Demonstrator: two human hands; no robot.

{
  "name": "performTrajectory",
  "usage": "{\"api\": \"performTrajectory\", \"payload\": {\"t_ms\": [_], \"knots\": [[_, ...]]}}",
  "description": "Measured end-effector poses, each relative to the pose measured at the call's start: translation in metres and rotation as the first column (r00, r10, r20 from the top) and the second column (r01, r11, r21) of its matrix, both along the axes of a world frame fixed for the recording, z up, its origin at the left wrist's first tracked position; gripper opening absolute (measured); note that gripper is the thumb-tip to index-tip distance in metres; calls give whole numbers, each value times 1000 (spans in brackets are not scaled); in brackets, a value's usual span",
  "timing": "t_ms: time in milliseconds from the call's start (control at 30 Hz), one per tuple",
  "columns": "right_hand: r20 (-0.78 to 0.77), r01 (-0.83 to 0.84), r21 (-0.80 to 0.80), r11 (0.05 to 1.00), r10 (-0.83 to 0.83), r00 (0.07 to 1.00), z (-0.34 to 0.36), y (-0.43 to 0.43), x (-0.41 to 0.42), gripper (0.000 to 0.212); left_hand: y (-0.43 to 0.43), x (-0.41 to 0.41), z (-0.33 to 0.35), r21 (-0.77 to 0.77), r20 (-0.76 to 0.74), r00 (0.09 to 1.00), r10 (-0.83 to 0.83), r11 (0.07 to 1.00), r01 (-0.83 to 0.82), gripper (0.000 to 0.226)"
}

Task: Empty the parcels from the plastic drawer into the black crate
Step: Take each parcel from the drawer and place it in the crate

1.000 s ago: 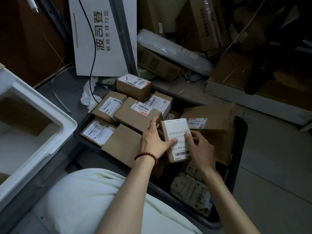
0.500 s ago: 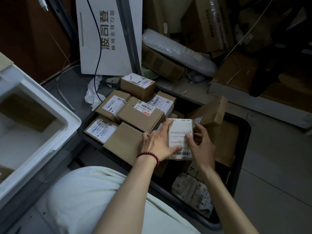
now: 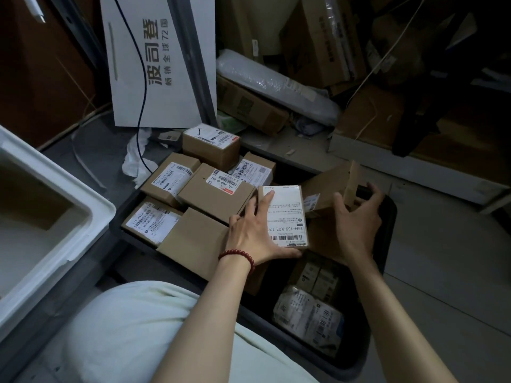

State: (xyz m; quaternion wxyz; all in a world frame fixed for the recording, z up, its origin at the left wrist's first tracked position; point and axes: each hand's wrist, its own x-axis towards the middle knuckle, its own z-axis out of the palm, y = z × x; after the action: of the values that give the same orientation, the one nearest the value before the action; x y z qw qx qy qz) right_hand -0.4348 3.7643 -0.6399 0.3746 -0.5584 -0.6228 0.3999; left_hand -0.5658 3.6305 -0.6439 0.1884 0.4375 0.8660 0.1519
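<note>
The black crate (image 3: 387,244) lies in front of me, packed with several brown labelled parcels. My left hand (image 3: 255,234) rests on a white-labelled parcel (image 3: 287,214) in the crate's middle, fingers along its left side and thumb under its near edge. My right hand (image 3: 356,217) is spread over a tilted brown parcel (image 3: 329,189) at the crate's far right rim. The white plastic drawer (image 3: 69,217) stands at the left, and what shows of its inside looks bare. A soft white bagged parcel (image 3: 309,319) lies in the crate's near right corner.
A white paper bag (image 3: 154,64) with a black cable leans behind the crate. Cardboard boxes (image 3: 249,106) and a bubble-wrapped roll (image 3: 276,87) pile up at the back. My knee in light cloth (image 3: 138,335) fills the foreground. Tiled floor (image 3: 448,286) lies to the right.
My right hand left the white-labelled parcel and moved right to the tilted brown parcel, which now leans at the crate's rim. My left hand stayed on the labelled parcel.
</note>
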Motion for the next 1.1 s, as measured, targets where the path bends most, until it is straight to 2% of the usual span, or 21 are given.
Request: {"api": "performTrajectory", "payload": {"t_ms": [100, 233, 367, 633, 767, 900, 1100], "knots": [[-42, 16, 57, 998, -13, 999, -3, -2, 3, 51, 3, 5, 4, -8, 14, 998, 57, 998, -57, 136], [-128, 83, 132, 988, -66, 990, 2, -11, 6, 44, 17, 24, 10, 44, 54, 988, 143, 988, -145, 129], [-211, 127, 118, 985, -101, 972, 1, -6, 16, 39, 27, 27, 12, 143, 80, 981, 178, 972, -188, 110], [-372, 232, 51, 971, -197, 907, 2, -3, 35, 40, 32, 18, 22, 268, 72, 969, 238, 931, -249, 101], [-456, 271, -6, 963, -244, 856, 8, 6, 32, 39, 32, 18, 23, 246, 36, 970, 238, 939, -240, 97], [-600, 321, -137, 937, -336, 726, 15, 17, 31, 43, 34, 24, 21, 244, -53, 973, 226, 947, -206, 86], [-616, 222, -158, 962, -272, 739, 15, 23, 29, 41, 41, 20, -3, 61, -172, 982, 74, 996, -64, 70]]}}
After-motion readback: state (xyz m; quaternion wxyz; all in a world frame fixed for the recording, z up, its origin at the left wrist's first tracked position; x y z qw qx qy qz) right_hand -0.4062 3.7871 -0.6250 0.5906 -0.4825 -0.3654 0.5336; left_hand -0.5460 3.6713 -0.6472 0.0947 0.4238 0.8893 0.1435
